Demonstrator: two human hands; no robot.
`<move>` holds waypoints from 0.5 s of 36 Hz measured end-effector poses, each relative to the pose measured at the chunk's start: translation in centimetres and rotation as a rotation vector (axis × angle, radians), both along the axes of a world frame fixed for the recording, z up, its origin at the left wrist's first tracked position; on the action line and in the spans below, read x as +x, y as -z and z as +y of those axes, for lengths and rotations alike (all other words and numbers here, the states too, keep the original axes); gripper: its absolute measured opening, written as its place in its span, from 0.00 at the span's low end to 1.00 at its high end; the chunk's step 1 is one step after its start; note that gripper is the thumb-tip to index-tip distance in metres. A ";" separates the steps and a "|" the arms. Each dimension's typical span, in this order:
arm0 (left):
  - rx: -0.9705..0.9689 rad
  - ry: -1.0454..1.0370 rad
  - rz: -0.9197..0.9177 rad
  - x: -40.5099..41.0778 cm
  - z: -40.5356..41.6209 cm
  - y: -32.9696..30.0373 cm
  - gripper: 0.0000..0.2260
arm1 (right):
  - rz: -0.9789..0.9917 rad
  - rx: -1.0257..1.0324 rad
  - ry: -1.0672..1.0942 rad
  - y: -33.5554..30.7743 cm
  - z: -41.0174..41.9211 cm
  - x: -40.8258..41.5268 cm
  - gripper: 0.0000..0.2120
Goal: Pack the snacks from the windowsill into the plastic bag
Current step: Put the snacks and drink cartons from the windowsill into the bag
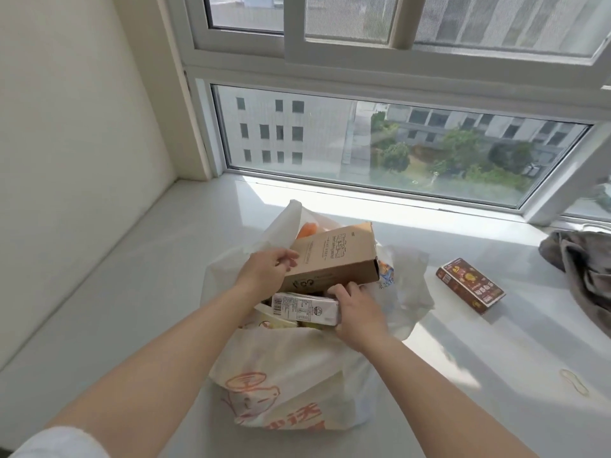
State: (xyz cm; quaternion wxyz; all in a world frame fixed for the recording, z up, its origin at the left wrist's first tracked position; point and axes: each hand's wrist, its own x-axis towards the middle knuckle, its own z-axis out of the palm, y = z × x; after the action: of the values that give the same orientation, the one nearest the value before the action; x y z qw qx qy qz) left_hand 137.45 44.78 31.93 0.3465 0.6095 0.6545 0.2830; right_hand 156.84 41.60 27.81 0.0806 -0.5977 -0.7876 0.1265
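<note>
White windowsill (pixel 139 292) under the window carries the bag (pixel 291 385) mid-sill, mouth up, already stuffed. I've got my left hand (pixel 264 272) gripping the kraft box (pixel 334 259) by its near-left end, box tilted over the mouth. Right hand (pixel 355 309) fingers curl on a white pack (pixel 307 309) inside, pressing it aside, I think. Best: clear a slot first, then slide box in end-down, w/o snagging plastic. Red box (pixel 471 285) waits toward the right edge, well apart.

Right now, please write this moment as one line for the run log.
stage: packing | left hand: grips brown carton over plastic bag | right hand: on white pack in bag | left out: dark red box on windowsill
</note>
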 end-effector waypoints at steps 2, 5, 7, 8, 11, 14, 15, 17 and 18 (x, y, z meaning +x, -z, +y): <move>0.046 0.024 0.037 1.7 -0.1 -0.3 0.10 | 0.097 -0.013 0.008 -0.4 -0.1 0.6 0.31; 0.137 0.043 0.038 4.7 0.0 -1.1 0.09 | 0.194 0.071 -0.019 -0.8 -0.6 2.6 0.27; 0.214 0.052 0.031 6.8 0.2 -1.7 0.10 | 0.310 0.185 0.017 -1.0 -1.0 4.7 0.22; 0.249 0.062 0.040 8.0 0.3 -2.0 0.10 | 0.376 0.260 0.060 -1.2 -1.2 6.0 0.21; 0.324 0.088 0.076 12.2 0.4 -3.2 0.09 | 0.469 0.493 0.227 -1.5 -1.2 10.0 0.13; 0.389 0.120 0.051 16.6 1.1 -2.8 0.09 | 0.493 0.539 0.355 -1.8 -0.7 14.1 0.10; 0.396 0.131 0.095 18.1 1.5 -2.4 0.09 | 0.504 0.512 0.389 -1.7 -0.6 15.3 0.09; 0.445 0.175 0.170 21.2 2.1 -1.8 0.09 | 0.510 0.437 0.458 -1.0 -0.2 17.8 0.07; 0.480 0.217 0.195 22.8 2.4 -1.6 0.09 | 0.503 0.401 0.486 -0.5 0.0 19.0 0.07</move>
State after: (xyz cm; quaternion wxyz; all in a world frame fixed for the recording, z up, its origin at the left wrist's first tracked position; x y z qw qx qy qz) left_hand 160.28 47.19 33.51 0.1561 0.7648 0.5300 0.3313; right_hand 175.87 41.61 28.34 0.4135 -0.6892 -0.5882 0.0900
